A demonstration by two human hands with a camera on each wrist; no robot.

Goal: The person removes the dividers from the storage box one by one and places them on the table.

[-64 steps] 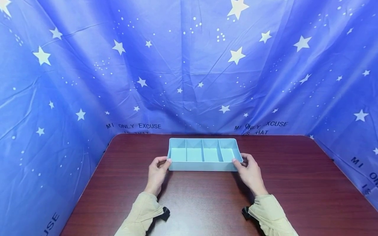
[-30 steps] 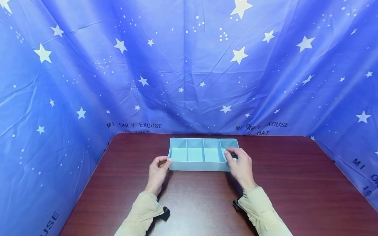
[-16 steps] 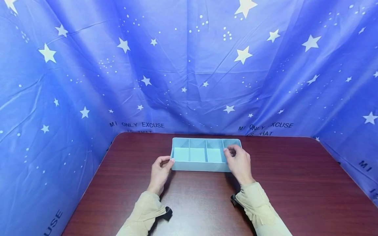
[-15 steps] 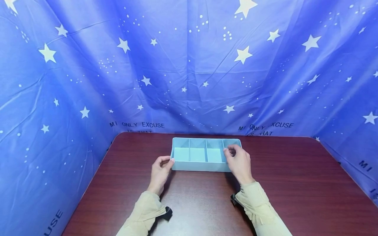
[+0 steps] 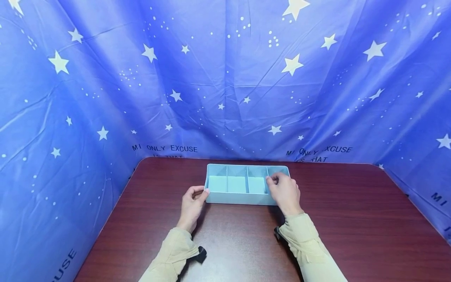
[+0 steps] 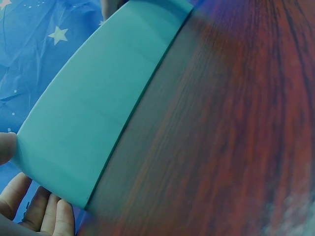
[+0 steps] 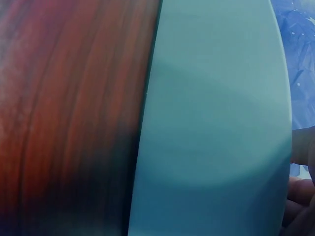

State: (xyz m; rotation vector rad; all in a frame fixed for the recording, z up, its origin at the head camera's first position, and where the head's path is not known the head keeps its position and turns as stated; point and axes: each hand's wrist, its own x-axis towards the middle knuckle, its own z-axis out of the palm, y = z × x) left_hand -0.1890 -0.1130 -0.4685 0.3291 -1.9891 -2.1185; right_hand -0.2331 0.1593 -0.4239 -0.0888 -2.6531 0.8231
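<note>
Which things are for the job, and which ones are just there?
Probably for the job:
light blue divided tray
left grip, holding its left end
right grip, over its right end

Just there:
table underneath
starry curtain behind
beige sleeves

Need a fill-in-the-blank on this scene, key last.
1. The light-blue tray has ____ inner dividers.
2. The left hand grips the tray's ____ end.
3. From the left, the right hand partly hides compartment number ____.
4. The blue curtain shows pale dots and five-pointed ____.

Missing: three; left; four; stars
</note>
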